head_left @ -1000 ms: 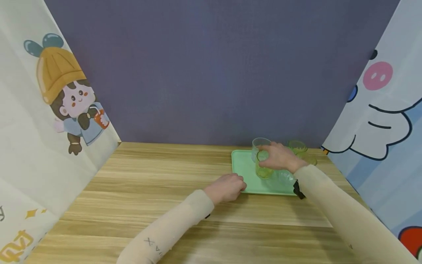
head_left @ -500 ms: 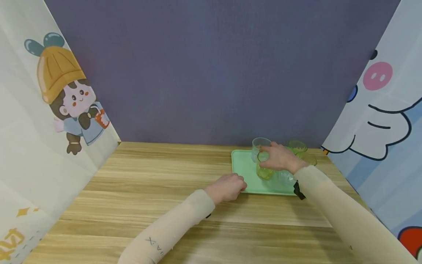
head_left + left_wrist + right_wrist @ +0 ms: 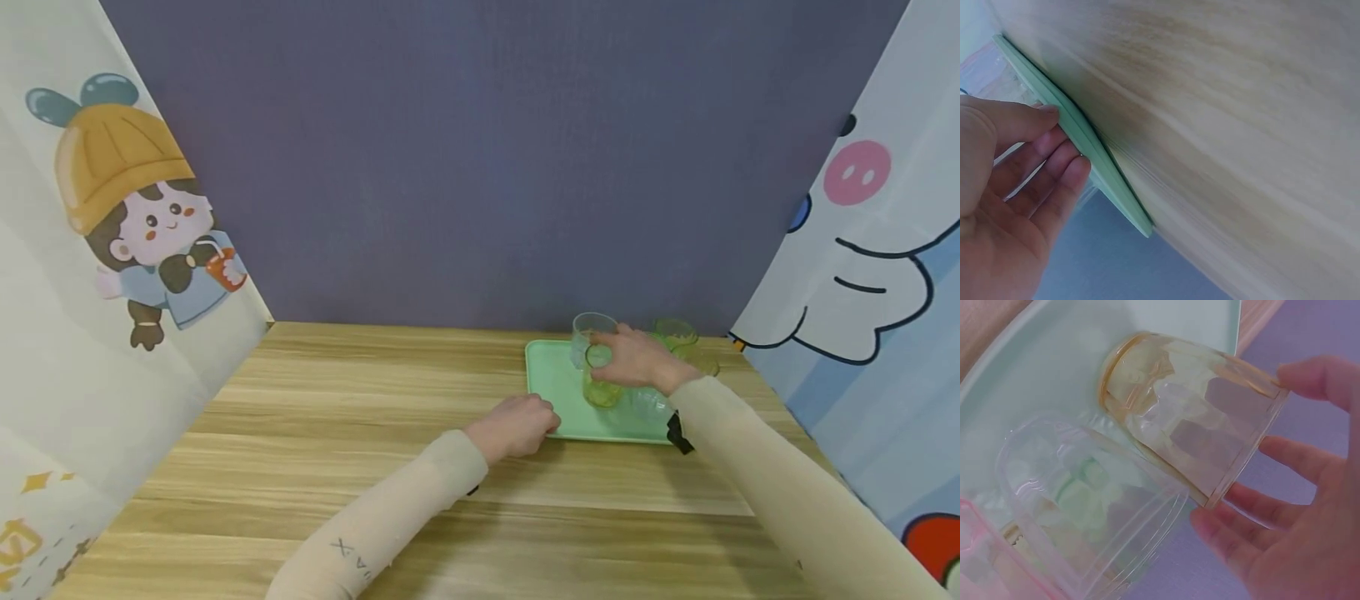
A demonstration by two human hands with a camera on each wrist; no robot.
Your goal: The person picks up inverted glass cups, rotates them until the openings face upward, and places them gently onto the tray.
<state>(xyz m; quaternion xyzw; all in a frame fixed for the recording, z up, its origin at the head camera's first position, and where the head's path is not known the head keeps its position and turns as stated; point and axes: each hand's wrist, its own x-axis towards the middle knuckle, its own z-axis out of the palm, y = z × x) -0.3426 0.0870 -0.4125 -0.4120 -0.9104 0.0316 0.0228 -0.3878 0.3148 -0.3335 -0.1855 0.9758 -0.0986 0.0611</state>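
Note:
At the front left corner of a light green tray (image 3: 555, 375), my left hand (image 3: 517, 425) grips the edge. In the left wrist view its thumb and curled fingertips meet the tray's rim (image 3: 1107, 175). My right hand (image 3: 637, 358) holds a see-through yellow cup (image 3: 602, 394) over the tray. The right wrist view shows thumb and fingers spread around the rim of this faceted cup (image 3: 1179, 406). Close beside it is a clear cup (image 3: 1085, 487). In the head view a clear tumbler (image 3: 588, 327) stands behind the yellow cup, partly hidden by my right hand.
Another clear cup (image 3: 651, 406) stands at the tray's front right, partly covered by my right forearm. Yellow-green cups (image 3: 677, 332) are behind my right wrist. A pink-edged cup (image 3: 972, 550) shows in the right wrist view. A dark wall (image 3: 480, 167) rises behind the wooden table (image 3: 360, 383).
The yellow cup has shifted very slightly to the right since a second ago. The printed cloth on the left has moved a little leftward. Both hands keep their hold.

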